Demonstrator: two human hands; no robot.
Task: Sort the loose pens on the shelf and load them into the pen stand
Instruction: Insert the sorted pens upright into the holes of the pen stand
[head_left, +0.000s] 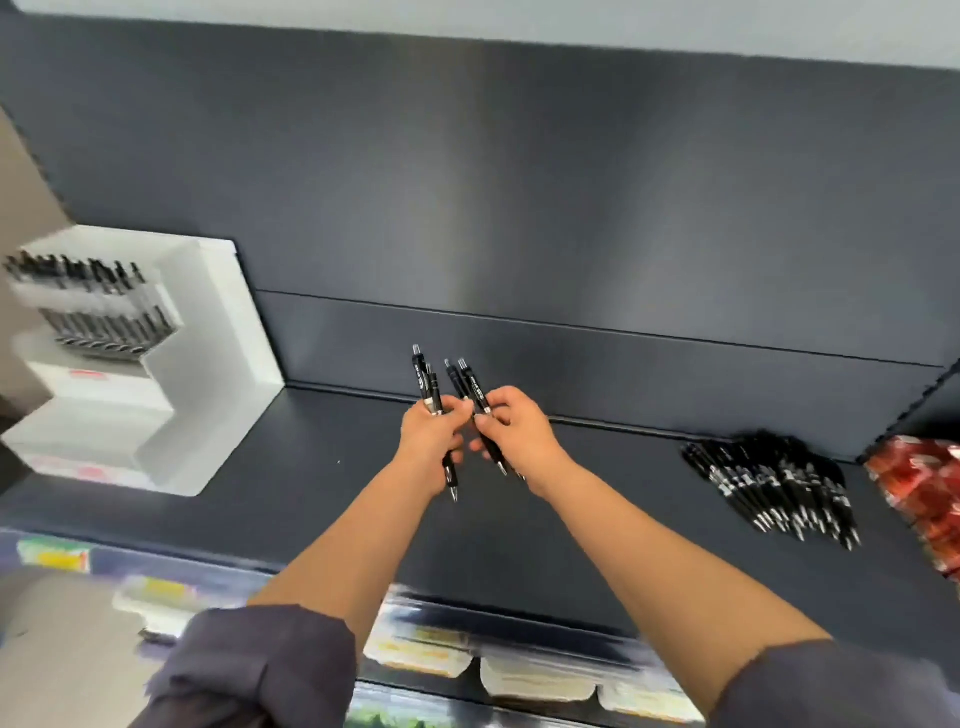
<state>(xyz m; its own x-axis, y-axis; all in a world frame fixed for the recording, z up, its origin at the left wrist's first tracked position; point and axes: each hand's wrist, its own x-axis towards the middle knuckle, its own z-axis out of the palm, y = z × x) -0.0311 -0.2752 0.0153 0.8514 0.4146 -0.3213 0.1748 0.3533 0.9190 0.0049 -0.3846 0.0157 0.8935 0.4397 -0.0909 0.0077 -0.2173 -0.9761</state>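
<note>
Your left hand (431, 439) and right hand (519, 431) each clamp a grip mid-barrel on black click pens (435, 389), seemingly two apiece, above the shelf (597, 493). Light, stiff, slick plastic: hold the barrels' middles. The loose pile (774, 483) lies right, the pen stand (208, 312) left.

Your left hand (428, 441) and right hand (519, 431) hide the held pens (420, 375) mid-barrel; blur smears the pen stand (208, 322); the right edge cuts off the red packets (922, 493).

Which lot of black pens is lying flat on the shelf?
The pile at the right. The others are held in the left hand and right hand or racked in the white stand.
</note>
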